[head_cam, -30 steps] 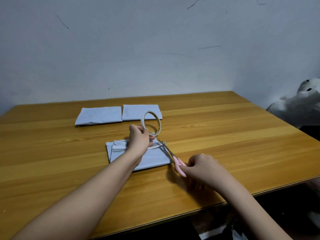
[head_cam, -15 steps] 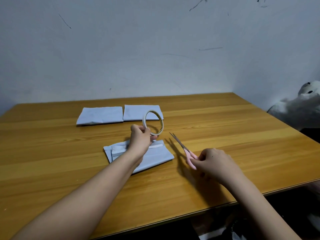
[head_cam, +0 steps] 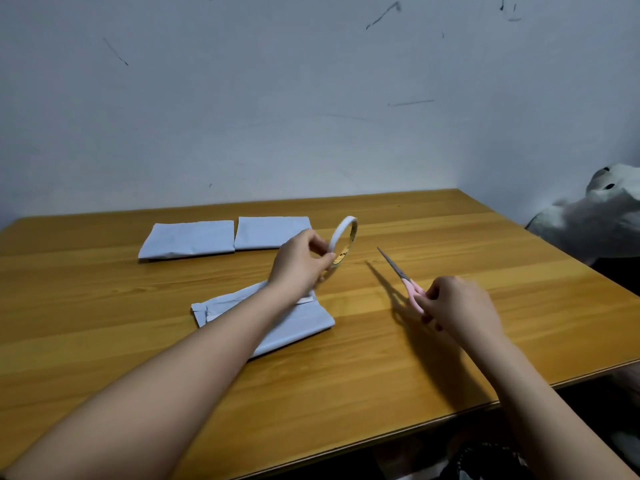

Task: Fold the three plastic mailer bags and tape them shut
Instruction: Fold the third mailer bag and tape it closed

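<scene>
**Tape and scissors in hand, three folded mailers on table**

Left hand [head_cam: 300, 258]: fingers and thumb pinching the near rim of a thin tape roll [head_cam: 343, 244], held upright on edge above the table, clear of the surface. Roll nearly spent, pale outer band, yellowish print on the inner core.

Right hand [head_cam: 456, 306]: fingers curled round the pink handles of a pair of scissors [head_cam: 401, 274]; blades together, pointing away and to the left, raised off the wood, shadow cast just to their left.

Near mailer bag [head_cam: 298, 323]: folded, pale blue-white, lying flat and skewed under the left forearm, partly hidden by it; a pale tape strip [head_cam: 304, 300] across its top face, wrinkled fold at its left end.

Far left mailer bag [head_cam: 188, 239] and far right mailer bag [head_cam: 272, 232]: folded into flat rectangles, side by side with edges almost touching, well behind the near one toward the wall.

Wooden table [head_cam: 485, 258]: bare wood to the right of the scissors and along the near edge; back edge against a scuffed white wall [head_cam: 311, 98].

Plush toy [head_cam: 602, 216]: grey-white, beyond the table's right edge.
</scene>
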`<move>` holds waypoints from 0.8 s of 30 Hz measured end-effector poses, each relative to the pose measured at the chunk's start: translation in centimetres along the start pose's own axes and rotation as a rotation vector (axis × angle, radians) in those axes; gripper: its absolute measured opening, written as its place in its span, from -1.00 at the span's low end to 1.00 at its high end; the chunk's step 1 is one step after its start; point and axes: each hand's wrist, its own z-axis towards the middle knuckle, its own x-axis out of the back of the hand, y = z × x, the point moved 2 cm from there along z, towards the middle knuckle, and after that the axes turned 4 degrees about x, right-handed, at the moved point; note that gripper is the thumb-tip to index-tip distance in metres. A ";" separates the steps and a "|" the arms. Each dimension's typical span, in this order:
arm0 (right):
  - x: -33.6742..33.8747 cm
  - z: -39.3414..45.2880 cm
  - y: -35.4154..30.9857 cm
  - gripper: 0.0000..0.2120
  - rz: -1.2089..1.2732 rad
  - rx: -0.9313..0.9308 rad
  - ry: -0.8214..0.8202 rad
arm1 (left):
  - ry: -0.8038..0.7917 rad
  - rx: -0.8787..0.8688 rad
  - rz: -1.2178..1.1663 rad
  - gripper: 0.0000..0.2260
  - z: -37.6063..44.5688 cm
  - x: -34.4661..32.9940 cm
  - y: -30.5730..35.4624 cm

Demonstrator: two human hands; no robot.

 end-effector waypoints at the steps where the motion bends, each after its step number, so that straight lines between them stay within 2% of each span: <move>1: 0.1 0.4 0.5 -0.69 -0.012 -0.006 0.010 | -0.009 -0.069 0.156 -0.86 0.2 -0.6 0.5; 7: 1.0 2.5 2.8 -0.68 -0.079 -0.059 0.105 | -0.155 -0.537 0.826 -0.95 0.9 -4.8 2.2; 11: 0.8 3.7 3.8 -0.71 -0.114 -0.071 0.080 | -0.212 -0.720 1.143 -0.86 1.0 -7.3 2.4; 16: 0.5 4.4 4.3 -0.67 -0.123 -0.086 0.053 | -0.317 -0.805 1.210 -0.83 0.6 -8.9 2.5; 19: 0.5 4.8 4.1 -0.71 -0.159 -0.081 0.026 | -0.327 -0.787 1.249 -0.83 0.8 -9.4 2.2; 24: 0.9 5.1 3.1 -0.66 -0.277 -0.030 -0.005 | -0.313 -0.746 1.275 -0.81 0.8 -9.7 2.5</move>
